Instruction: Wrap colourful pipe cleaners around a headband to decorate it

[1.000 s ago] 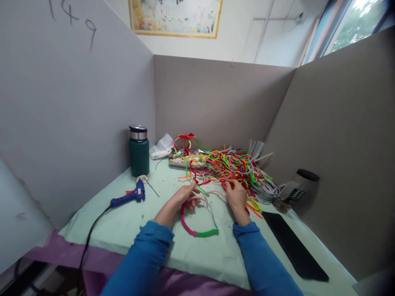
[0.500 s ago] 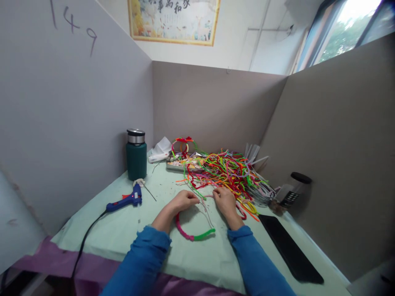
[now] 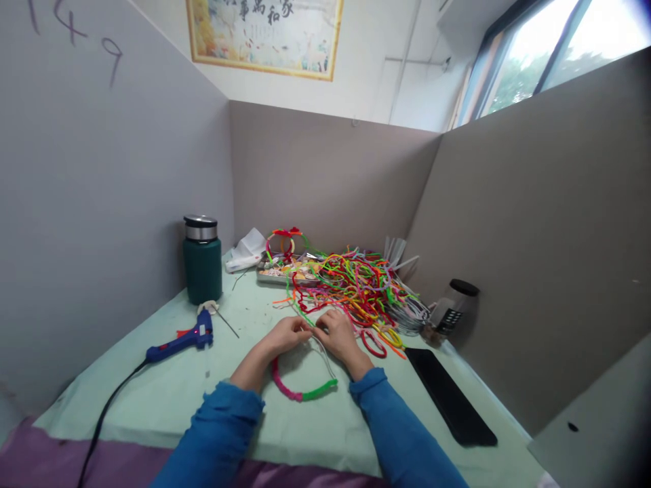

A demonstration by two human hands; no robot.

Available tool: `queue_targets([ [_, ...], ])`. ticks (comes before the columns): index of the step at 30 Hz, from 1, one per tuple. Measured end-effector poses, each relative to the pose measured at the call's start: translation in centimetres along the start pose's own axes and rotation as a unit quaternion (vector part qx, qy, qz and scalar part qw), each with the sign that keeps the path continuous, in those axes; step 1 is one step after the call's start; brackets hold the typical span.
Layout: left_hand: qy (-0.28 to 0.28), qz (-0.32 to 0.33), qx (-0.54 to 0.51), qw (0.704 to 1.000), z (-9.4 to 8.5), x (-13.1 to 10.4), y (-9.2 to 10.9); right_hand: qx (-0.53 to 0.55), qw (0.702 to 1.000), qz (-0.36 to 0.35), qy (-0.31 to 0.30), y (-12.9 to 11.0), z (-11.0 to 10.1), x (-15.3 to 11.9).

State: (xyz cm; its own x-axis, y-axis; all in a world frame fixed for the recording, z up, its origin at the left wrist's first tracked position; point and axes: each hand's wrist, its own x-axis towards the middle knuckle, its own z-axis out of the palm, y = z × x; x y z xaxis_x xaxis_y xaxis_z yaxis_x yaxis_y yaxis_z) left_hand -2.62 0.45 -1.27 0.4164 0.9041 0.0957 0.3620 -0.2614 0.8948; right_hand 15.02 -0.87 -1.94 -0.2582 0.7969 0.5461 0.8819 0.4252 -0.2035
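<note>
A thin wire hoop (image 3: pixel 325 359), partly wrapped in fuzzy pink and green pipe cleaner (image 3: pixel 320 392), hangs low over the table between my forearms. Its far side is pinched by the closed fingers of my left hand (image 3: pixel 285 337). My right hand (image 3: pixel 340 339) is closed too, fingertips close to the left ones. A pale pink pipe cleaner showed at its fingers a moment ago; now the fingers largely cover it. Just beyond both hands lies a big tangle of coloured pipe cleaners (image 3: pixel 356 285), a green strand trailing toward my fingertips.
To the left are a blue glue gun (image 3: pixel 178 342) with its cord and a dark green bottle (image 3: pixel 202 268). A metal tray (image 3: pixel 269 278) of small pieces sits at the back. At right lie a black flat slab (image 3: pixel 450 396) and a tilted clear jar (image 3: pixel 452 308). Partitions enclose three sides.
My right hand has come in against my left, closing the gap where the pink strand showed. The whole view has shifted, so things appear further left.
</note>
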Motion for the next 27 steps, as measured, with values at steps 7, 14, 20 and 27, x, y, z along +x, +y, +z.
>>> queue_targets([
  [7, -0.03, -0.092, -0.105, 0.99, 0.02, -0.34, 0.92, -0.006, 1.0, -0.004, -0.013, 0.06, 0.29, 0.15],
  [14, -0.035, -0.088, -0.118, 0.989, -0.07, -0.43, 0.86, -0.01, 0.998, 0.03, 0.046, 0.34, 0.17, 0.2],
  [20, -0.02, -0.071, -0.032, 0.997, -0.14, -0.29, 0.38, -0.023, 0.997, 0.055, 0.047, 0.34, 0.01, 0.05],
  [27, -0.018, -0.048, 0.001, 0.999, -0.1, -0.21, 0.63, -0.022, 0.993, 0.086, 0.082, 0.86, 0.11, 0.13],
])
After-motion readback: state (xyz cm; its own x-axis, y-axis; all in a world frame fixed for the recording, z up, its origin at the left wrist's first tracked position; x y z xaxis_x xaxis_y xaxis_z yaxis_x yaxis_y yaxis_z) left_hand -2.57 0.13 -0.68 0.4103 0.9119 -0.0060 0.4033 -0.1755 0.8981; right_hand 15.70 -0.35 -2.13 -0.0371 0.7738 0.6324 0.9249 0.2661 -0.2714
